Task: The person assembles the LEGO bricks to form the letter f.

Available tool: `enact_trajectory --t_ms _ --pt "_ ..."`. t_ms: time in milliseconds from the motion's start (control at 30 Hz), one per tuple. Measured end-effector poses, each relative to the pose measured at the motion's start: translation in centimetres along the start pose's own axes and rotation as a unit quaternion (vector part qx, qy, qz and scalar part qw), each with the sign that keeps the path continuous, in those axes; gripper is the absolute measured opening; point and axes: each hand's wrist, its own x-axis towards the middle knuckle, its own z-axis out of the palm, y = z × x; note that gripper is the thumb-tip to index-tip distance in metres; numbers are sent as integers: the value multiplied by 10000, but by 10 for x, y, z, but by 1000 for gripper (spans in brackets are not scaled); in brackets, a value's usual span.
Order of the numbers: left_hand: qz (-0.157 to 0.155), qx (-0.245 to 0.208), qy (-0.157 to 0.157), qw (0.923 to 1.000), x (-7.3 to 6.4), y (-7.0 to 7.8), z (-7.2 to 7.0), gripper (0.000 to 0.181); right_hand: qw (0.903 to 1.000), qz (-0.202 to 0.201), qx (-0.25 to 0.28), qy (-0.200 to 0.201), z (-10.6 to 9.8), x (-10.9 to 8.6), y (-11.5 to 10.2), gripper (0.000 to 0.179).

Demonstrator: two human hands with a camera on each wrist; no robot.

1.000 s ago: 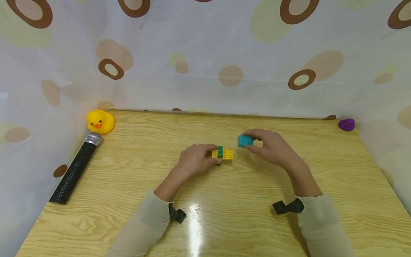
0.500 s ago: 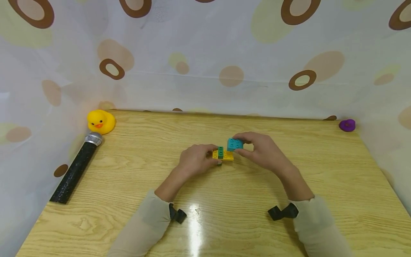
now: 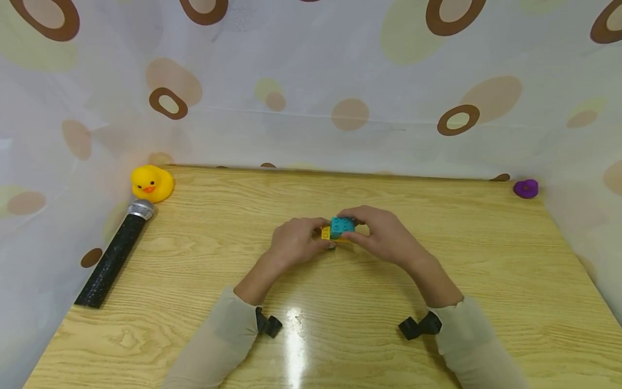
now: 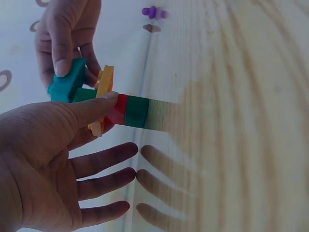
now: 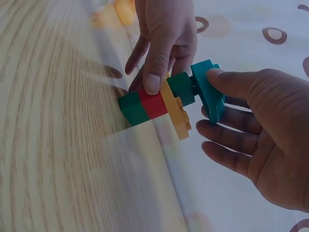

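Observation:
A small tower of toy building bricks stands upright on the table. From the bottom in the right wrist view come a green brick [image 5: 133, 109], a red brick [image 5: 154, 103], a flat yellow plate [image 5: 176, 114] and another green brick [image 5: 182, 87]. My left hand [image 3: 295, 240] pinches the tower around the red brick and the plate, its other fingers spread in the left wrist view. My right hand [image 3: 384, 236] holds a teal brick [image 3: 342, 228] between thumb and fingers, right over the top green brick, whose studs show at its underside.
On the wooden table [image 3: 233, 210], a yellow rubber duck [image 3: 153, 185] sits at the back left with a black microphone [image 3: 116, 254] in front of it. A small purple duck [image 3: 526, 188] is at the back right. A patterned sheet [image 3: 301, 135] walls the table's back and sides.
My right hand has carried the teal brick leftward and slightly toward me, from beside the tower to over its top green brick. The left hand keeps its place and grip.

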Motion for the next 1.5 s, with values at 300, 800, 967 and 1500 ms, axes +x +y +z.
enact_trajectory --t_ms 300,800,967,1500 --pt "19 50 9 10000 0 -1 1 54 10000 15 -50 60 2 0 -2 40" --pt "3 63 11 10000 2 -1 1 54 9997 175 -117 144 4 0 -3 41" --pt "-11 52 19 10000 1 0 1 54 9996 242 -145 103 4 0 -5 42" --pt "-1 64 30 10000 1 -1 1 53 9991 275 -314 -82 3 2 -7 43"
